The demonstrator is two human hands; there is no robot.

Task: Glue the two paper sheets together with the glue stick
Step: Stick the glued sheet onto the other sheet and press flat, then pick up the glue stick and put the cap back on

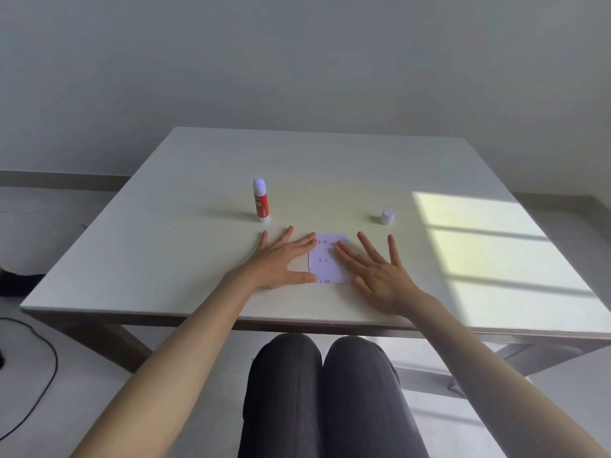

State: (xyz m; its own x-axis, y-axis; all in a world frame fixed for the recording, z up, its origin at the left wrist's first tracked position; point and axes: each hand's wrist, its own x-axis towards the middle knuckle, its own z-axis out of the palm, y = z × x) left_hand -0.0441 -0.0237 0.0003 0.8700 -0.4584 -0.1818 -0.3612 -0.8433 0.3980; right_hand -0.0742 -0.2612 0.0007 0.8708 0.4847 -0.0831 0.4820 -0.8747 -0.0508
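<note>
A small white paper (pixel 327 262) with faint printed marks lies flat on the table (pixel 165 246) near the front edge; I cannot tell whether a second sheet lies under it. My left hand (pixel 281 259) lies flat with spread fingers, its fingertips on the paper's left edge. My right hand (pixel 373 269) lies flat too, fingers pressing on the paper's right part. Behind my left hand the red and white glue stick (pixel 261 201) stands upright and uncapped. Its white cap (pixel 387 217) stands apart, behind my right hand.
The table is pale and square, with a bright patch of sunlight (pixel 496 246) on its right side. My knees (pixel 330 391) are under the front edge. A black cable (pixel 43 375) lies on the floor at the left.
</note>
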